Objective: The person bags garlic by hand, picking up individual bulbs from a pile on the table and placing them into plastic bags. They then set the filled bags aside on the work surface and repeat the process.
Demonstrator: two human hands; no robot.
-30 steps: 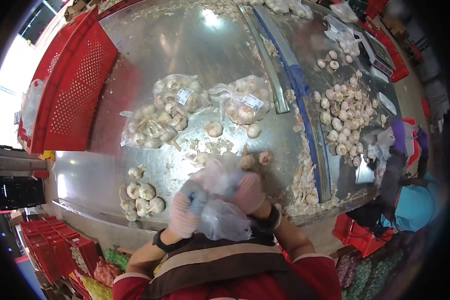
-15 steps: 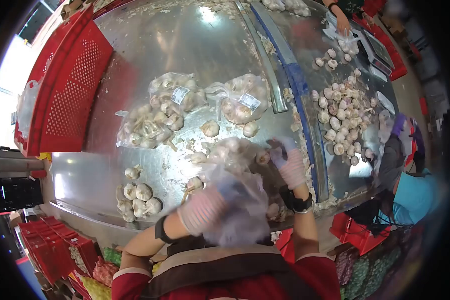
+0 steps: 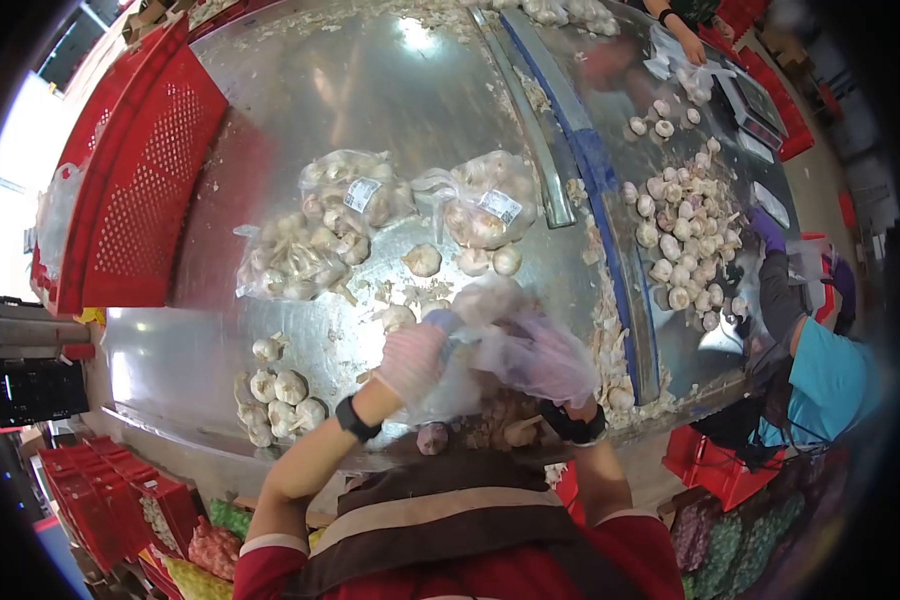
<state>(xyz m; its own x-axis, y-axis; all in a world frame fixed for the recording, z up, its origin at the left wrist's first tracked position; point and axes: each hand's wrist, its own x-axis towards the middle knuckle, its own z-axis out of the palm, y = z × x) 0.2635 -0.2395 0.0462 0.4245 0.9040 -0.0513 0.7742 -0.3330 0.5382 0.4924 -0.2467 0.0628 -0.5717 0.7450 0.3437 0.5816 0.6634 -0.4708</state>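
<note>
My left hand [image 3: 415,358], gloved, is closed on the left side of a clear plastic bag [image 3: 490,355]. On the bag's right, my right hand [image 3: 560,370] is behind or inside the blurred plastic, so its fingers are hidden. Garlic bulbs show through the top of this bag. Just beyond lie a labelled bag of garlic [image 3: 485,205] and loose bulbs [image 3: 423,260]. Two more filled bags [image 3: 355,190] rest to the left, one with a label. Nearer the table's edge, a small group of bulbs [image 3: 285,400] sits on the left.
A red perforated crate [image 3: 145,180] stands at the left. Metal and blue rails [image 3: 595,165] divide the table [image 3: 320,90]. Beyond them lie a garlic pile [image 3: 685,230] and a scale [image 3: 755,105]. Co-workers' hands [image 3: 690,45] and a purple-gloved hand [image 3: 767,230] are at the right.
My left hand has moved forward and left, and my right hand down toward the bag. The bag is now spread between them. At the right, the purple-gloved hand has reached toward the garlic pile.
</note>
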